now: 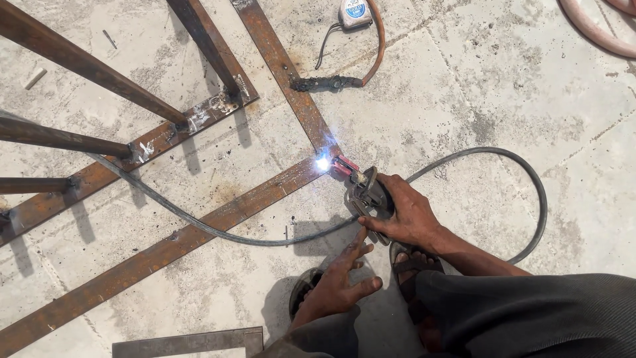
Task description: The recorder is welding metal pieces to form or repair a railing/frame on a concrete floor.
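My right hand (405, 213) grips a welding electrode holder (363, 191) with red-tipped jaws. Its tip touches the corner where two rusty flat steel bars (291, 83) meet, and a bright blue-white arc (322, 162) burns there. My left hand (339, 282) hovers just below the right hand, fingers spread, holding nothing. A black cable (523, 172) loops from the holder around to the right, and another stretch (199, 224) runs left across the lower bar (152, 258).
A rusty bar frame with upright posts (99, 73) stands at the left. A tape measure (353, 13) and a black-handled tool on an orange hose (326, 83) lie at the top. A steel square (192, 343) lies at the bottom. My sandalled foot (411, 262) rests on the concrete.
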